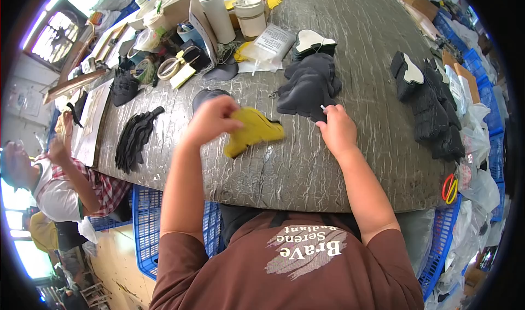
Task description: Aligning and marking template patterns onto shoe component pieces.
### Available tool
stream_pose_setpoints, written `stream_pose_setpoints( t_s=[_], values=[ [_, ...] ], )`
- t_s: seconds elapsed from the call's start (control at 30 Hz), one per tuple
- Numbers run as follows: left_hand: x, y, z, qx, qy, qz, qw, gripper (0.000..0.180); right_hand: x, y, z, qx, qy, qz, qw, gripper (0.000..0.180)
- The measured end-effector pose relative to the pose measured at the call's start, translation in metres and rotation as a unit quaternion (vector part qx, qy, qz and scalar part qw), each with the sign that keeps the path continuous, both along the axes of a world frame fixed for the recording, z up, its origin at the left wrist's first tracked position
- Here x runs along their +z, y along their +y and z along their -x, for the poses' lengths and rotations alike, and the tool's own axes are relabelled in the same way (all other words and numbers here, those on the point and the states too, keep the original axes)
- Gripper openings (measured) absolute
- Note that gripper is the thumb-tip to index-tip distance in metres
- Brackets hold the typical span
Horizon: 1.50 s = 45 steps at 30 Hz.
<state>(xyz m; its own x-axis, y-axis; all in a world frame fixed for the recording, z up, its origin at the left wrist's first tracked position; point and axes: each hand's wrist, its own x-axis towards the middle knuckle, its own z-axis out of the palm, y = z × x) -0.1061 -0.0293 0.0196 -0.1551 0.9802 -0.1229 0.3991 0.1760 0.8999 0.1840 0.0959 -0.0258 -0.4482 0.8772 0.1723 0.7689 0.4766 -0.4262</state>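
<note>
A yellow piece (256, 128) is showing by the left hand (212, 119), left of a dark pile (309, 80); blur is hiding whether those fingers are gripping. The right hand (338, 129) is pinching a small white-tipped thing (323, 107).

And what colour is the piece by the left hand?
The piece is mostly yellow; see head view.
</note>
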Motion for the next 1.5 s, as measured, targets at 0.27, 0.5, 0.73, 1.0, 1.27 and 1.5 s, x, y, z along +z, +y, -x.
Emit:
stream_pose_setpoints(
  t_s=[0.27, 0.5, 0.73, 1.0, 1.27, 1.5],
  values=[
    [0.004, -0.018, 0.099, 0.256, 0.050, -0.087, 0.962, 0.014, -0.011, 0.008, 0.001, -0.002, 0.042, -0.001, 0.999, 0.039],
    [-0.010, -0.049, 0.062, 0.333, -0.232, -0.217, 0.888, 0.012, -0.003, 0.011, 0.005, -0.020, 0.025, 0.031, 0.999, 0.035],
    [-0.019, -0.080, 0.047, 0.401, -0.269, -0.272, 0.832, 0.010, 0.002, 0.001, -0.009, 0.041, 0.199, 0.117, 0.972, 0.022],
    [-0.016, -0.043, -0.061, 0.246, -0.048, -0.017, 0.968, 0.023, 0.003, -0.068, -0.044, 0.080, 0.125, 0.261, 0.954, 0.030],
    [-0.038, -0.005, -0.122, 0.081, 0.290, -0.150, 0.942, 0.042, 0.006, -0.083, -0.041, 0.145, 0.042, 0.061, 0.987, 0.045],
    [-0.027, -0.059, -0.132, -0.012, 0.281, -0.036, 0.959, 0.041, 0.002, -0.086, -0.043, 0.126, 0.055, 0.080, 0.987, 0.032]
  ],
)
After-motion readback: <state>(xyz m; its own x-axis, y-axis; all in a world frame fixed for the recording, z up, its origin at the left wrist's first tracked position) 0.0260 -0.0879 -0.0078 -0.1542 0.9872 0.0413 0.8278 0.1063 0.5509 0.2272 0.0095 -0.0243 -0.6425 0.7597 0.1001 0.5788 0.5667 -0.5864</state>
